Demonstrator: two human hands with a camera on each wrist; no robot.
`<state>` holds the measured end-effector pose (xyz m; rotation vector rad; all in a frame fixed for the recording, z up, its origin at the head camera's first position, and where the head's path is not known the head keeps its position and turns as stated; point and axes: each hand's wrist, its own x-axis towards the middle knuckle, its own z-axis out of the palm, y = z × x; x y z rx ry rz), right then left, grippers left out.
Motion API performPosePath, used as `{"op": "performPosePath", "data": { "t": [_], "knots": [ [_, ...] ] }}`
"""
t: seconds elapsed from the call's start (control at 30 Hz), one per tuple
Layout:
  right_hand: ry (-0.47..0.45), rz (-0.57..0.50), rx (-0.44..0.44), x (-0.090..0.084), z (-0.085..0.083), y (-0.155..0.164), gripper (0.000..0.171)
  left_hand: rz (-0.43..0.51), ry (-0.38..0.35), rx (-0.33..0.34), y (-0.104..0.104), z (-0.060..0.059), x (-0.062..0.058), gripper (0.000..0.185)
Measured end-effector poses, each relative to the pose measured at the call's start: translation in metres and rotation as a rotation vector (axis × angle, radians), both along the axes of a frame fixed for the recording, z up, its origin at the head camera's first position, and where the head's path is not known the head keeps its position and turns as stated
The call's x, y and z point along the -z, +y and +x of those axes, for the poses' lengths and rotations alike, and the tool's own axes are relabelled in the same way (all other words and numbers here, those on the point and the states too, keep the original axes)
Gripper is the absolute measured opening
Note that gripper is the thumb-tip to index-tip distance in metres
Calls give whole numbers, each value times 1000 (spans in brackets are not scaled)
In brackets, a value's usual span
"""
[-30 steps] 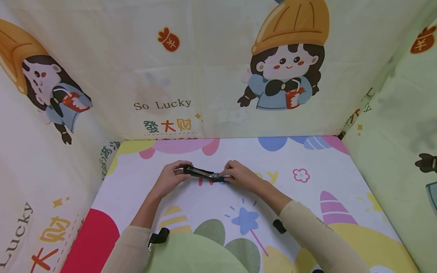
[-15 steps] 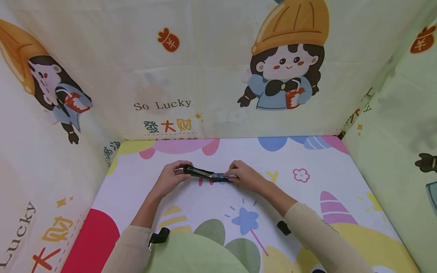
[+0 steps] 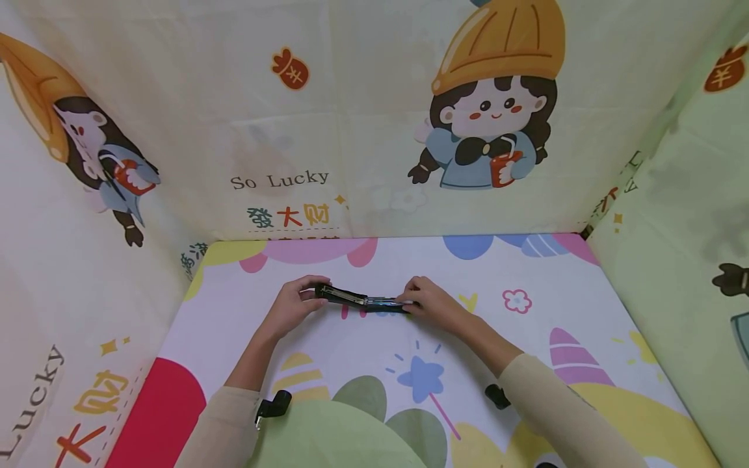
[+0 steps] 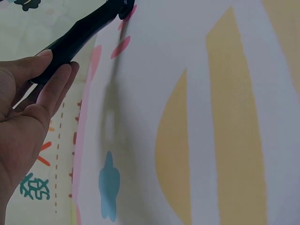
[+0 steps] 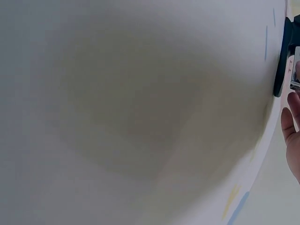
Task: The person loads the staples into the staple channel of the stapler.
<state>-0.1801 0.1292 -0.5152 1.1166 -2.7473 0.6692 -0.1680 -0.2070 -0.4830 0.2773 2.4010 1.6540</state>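
A black stapler (image 3: 357, 299) lies lengthwise on the patterned table cover (image 3: 526, 338), near the middle. My left hand (image 3: 291, 305) grips its left end, fingers curled over the top; the left wrist view shows those fingers (image 4: 51, 79) against the black body (image 4: 79, 35). My right hand (image 3: 430, 304) pinches the right end, where a silvery metal strip (image 3: 383, 301) shows out of the black body. In the right wrist view only the stapler's end (image 5: 280, 61) and a bit of the right hand (image 5: 293, 126) appear at the right edge.
Cartoon-printed cloth walls (image 3: 374, 117) close in the table at the back, left and right. The table cover's front carries green, yellow and red shapes (image 3: 363, 396). Black wrist mounts (image 3: 274, 404) sit on both beige sleeves.
My right hand has slid a little to the right, and more of the silvery strip shows out of the stapler. The left hand has stayed in place.
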Motion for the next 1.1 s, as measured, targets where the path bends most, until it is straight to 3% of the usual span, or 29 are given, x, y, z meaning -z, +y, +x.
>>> {"op": "performPosePath", "data": {
  "t": [0.23, 0.43, 0.63, 0.9, 1.1],
  "knots": [
    [23, -23, -29, 4, 0, 5, 27, -8, -3, -1, 0, 1, -1, 42],
    [22, -53, -28, 3, 2, 9, 29, 17, -32, 5, 4, 5, -15, 41],
    [-22, -50, 20, 1, 7, 15, 30, 16, -32, 15, 7, 10, -27, 41],
    [-122, -54, 120, 1, 10, 23, 41, 8, -37, 12, 8, 10, -28, 40],
    [-182, -75, 138, 1, 10, 25, 44, 17, -40, 14, 7, 11, -28, 40]
  ]
}}
